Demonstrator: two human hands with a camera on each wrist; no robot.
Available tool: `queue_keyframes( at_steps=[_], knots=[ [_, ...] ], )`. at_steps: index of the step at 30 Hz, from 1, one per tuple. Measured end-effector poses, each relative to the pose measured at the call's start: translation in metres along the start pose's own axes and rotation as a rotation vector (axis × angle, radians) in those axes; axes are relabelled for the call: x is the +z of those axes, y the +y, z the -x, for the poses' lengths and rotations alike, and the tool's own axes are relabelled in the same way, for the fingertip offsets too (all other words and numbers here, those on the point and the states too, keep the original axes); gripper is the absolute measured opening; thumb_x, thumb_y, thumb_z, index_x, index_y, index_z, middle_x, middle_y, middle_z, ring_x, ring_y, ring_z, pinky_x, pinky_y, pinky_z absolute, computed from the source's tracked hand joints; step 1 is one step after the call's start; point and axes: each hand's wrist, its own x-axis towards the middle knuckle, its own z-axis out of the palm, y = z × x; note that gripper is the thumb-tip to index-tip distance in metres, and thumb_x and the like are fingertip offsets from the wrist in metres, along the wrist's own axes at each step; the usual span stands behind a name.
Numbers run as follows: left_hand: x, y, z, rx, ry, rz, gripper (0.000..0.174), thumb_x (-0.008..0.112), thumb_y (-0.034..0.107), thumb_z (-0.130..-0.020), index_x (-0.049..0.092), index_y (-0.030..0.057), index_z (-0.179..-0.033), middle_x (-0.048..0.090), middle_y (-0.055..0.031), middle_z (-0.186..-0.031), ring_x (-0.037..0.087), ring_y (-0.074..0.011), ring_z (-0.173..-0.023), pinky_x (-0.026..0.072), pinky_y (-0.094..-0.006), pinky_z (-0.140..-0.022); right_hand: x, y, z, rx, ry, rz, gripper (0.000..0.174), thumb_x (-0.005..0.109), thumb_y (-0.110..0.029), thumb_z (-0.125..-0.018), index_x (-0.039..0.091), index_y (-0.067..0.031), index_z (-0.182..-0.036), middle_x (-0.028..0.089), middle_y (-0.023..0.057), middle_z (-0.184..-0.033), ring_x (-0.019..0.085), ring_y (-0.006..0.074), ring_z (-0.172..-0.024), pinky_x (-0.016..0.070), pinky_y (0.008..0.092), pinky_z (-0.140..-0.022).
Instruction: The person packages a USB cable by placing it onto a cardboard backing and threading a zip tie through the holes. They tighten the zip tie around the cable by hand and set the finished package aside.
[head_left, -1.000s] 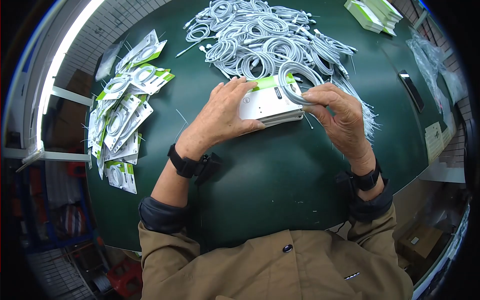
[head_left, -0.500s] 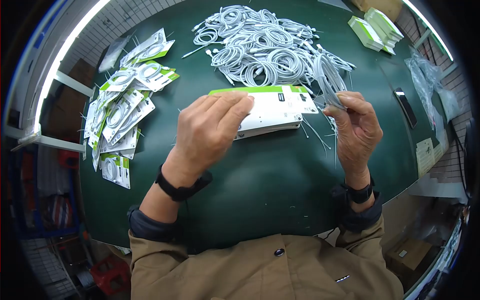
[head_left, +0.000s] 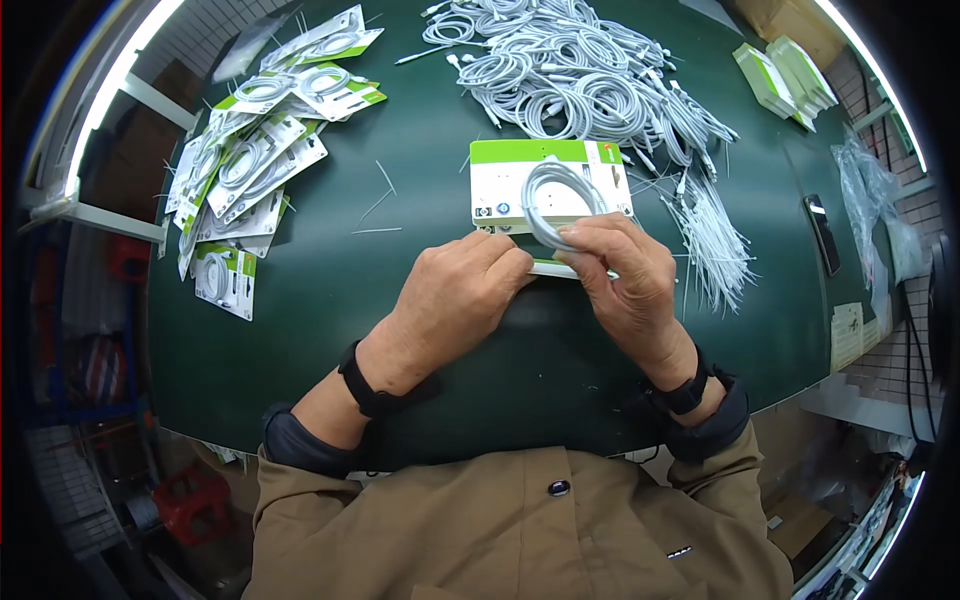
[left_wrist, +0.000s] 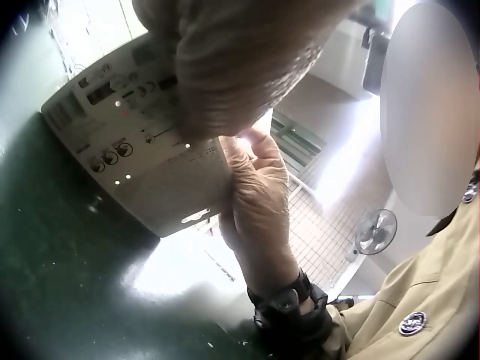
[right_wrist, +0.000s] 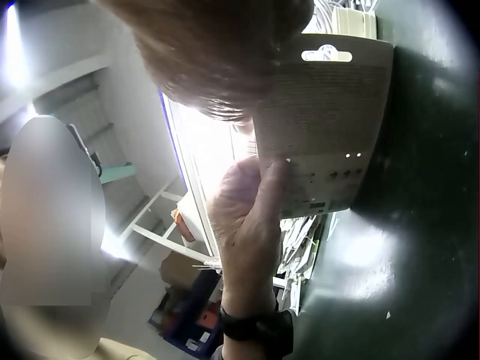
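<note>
My left hand [head_left: 450, 290] grips a packaging card by its edge. In the head view this card [head_left: 555, 269] is tilted up and seen nearly edge-on; the left wrist view shows its printed back [left_wrist: 142, 142] with small holes and a hanger slot. With thumb and fingers my right hand [head_left: 630, 285] pinches a coiled white cable [head_left: 545, 205], held up above the card's edge. Behind the coil lies a stack of white and green packaging cards [head_left: 495, 185]. The right wrist view shows the left thumb against the card's back [right_wrist: 330, 112].
A heap of coiled white cables [head_left: 570, 70] lies at the back, with a bundle of white cable ties [head_left: 710, 245] at its right. Carded cables [head_left: 240, 165] are piled on the left. Card stacks [head_left: 770, 80] and a phone [head_left: 822, 235] lie on the right.
The left hand has taken a card from the stack and brought it toward the body, tilting it up. The right hand has moved the cable coil away from the stack, then back left over the card.
</note>
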Motion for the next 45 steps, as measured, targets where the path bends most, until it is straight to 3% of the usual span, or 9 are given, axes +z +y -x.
queue_keyframes(
  at_steps=[8, 13, 16, 17, 21, 24, 29, 33, 45],
  knots=[
    [0.003, -0.003, -0.005, -0.011, 0.117, 0.111, 0.018, 0.081, 0.005, -0.080, 0.067, 0.0051, -0.092, 0.067, -0.0084, -0.088, 0.067, -0.0274, -0.080, 0.0556, -0.0389, -0.067, 0.001, 0.011, -0.002, -0.021, 0.095, 0.054, 0.022, 0.077, 0.007, -0.085, 0.071, 0.0000, -0.105, 0.074, 0.0163, -0.096, 0.074, 0.0298, -0.087, 0.0590, 0.0357, -0.074],
    [-0.015, 0.008, -0.005, 0.047, 0.418, 0.067, 0.019, 0.082, -0.001, -0.080, 0.070, 0.0042, -0.093, 0.065, -0.0086, -0.090, 0.066, -0.0241, -0.084, 0.0544, -0.0330, -0.066, 0.000, 0.016, -0.008, -0.030, 0.103, 0.046, 0.022, 0.077, 0.007, -0.085, 0.072, -0.0004, -0.105, 0.074, 0.0161, -0.096, 0.075, 0.0295, -0.087, 0.0589, 0.0353, -0.073],
    [-0.018, 0.034, 0.016, -0.538, 0.198, 0.782, 0.012, 0.081, 0.001, -0.088, 0.070, 0.0027, -0.094, 0.066, -0.0069, -0.091, 0.066, -0.0168, -0.085, 0.0539, -0.0284, -0.062, -0.001, 0.015, -0.009, -0.055, 0.093, 0.036, 0.023, 0.078, 0.006, -0.085, 0.071, -0.0009, -0.106, 0.074, 0.0156, -0.096, 0.074, 0.0294, -0.086, 0.0588, 0.0357, -0.072],
    [-0.013, 0.032, 0.026, -0.705, 0.064, 1.119, 0.023, 0.075, 0.023, -0.099, 0.069, 0.0016, -0.102, 0.066, -0.0060, -0.095, 0.065, -0.0130, -0.086, 0.0532, -0.0247, -0.058, -0.002, 0.014, -0.009, -0.066, 0.088, 0.027, 0.024, 0.078, 0.006, -0.085, 0.071, -0.0011, -0.106, 0.074, 0.0154, -0.095, 0.074, 0.0294, -0.086, 0.0589, 0.0358, -0.072],
    [0.011, 0.029, 0.043, -1.213, -0.096, 1.723, 0.064, 0.051, 0.065, -0.104, 0.061, 0.0029, -0.119, 0.065, -0.0077, -0.102, 0.066, -0.0167, -0.086, 0.0527, -0.0258, -0.058, 0.001, 0.013, -0.003, -0.134, 0.054, 0.012, 0.029, 0.080, 0.006, -0.081, 0.072, -0.0045, -0.107, 0.073, 0.0130, -0.094, 0.074, 0.0282, -0.083, 0.0588, 0.0358, -0.069],
    [0.008, 0.031, 0.040, -1.244, 0.043, 1.790, 0.063, 0.052, 0.064, -0.104, 0.061, 0.0043, -0.121, 0.065, -0.0080, -0.102, 0.066, -0.0176, -0.087, 0.0527, -0.0269, -0.058, 0.005, 0.008, 0.001, -0.193, 0.023, 0.004, 0.034, 0.080, 0.006, -0.078, 0.072, -0.0069, -0.109, 0.073, 0.0111, -0.092, 0.073, 0.0268, -0.081, 0.0583, 0.0355, -0.066],
    [0.005, 0.037, 0.043, -1.291, 0.107, 1.871, 0.029, 0.056, 0.026, -0.106, 0.060, 0.0018, -0.121, 0.066, -0.0074, -0.096, 0.063, -0.0154, -0.081, 0.0502, -0.0284, -0.064, 0.001, -0.002, 0.007, -0.201, -0.091, 0.006, 0.039, 0.080, 0.007, -0.075, 0.073, -0.0083, -0.110, 0.072, 0.0100, -0.091, 0.072, 0.0254, -0.078, 0.0577, 0.0351, -0.062],
    [-0.006, 0.046, 0.044, -1.227, 0.153, 1.836, 0.022, 0.056, 0.013, -0.104, 0.059, -0.0001, -0.122, 0.068, -0.0092, -0.095, 0.064, -0.0159, -0.080, 0.0521, -0.0300, -0.067, -0.004, -0.015, -0.003, -0.084, -0.184, -0.102, 0.032, 0.080, 0.005, -0.075, 0.074, -0.0074, -0.104, 0.073, 0.0092, -0.092, 0.072, 0.0259, -0.079, 0.0579, 0.0348, -0.064],
    [0.003, 0.026, 0.020, -0.841, 0.038, 1.319, 0.030, 0.052, 0.007, -0.098, 0.059, -0.0058, -0.124, 0.070, -0.0161, -0.108, 0.067, -0.0231, -0.086, 0.0554, -0.0374, -0.074, -0.023, -0.019, -0.017, 0.001, -0.246, -0.041, 0.028, 0.084, 0.001, -0.072, 0.075, -0.0081, -0.097, 0.073, 0.0038, -0.093, 0.066, 0.0254, -0.089, 0.0532, 0.0375, -0.077]
  ],
)
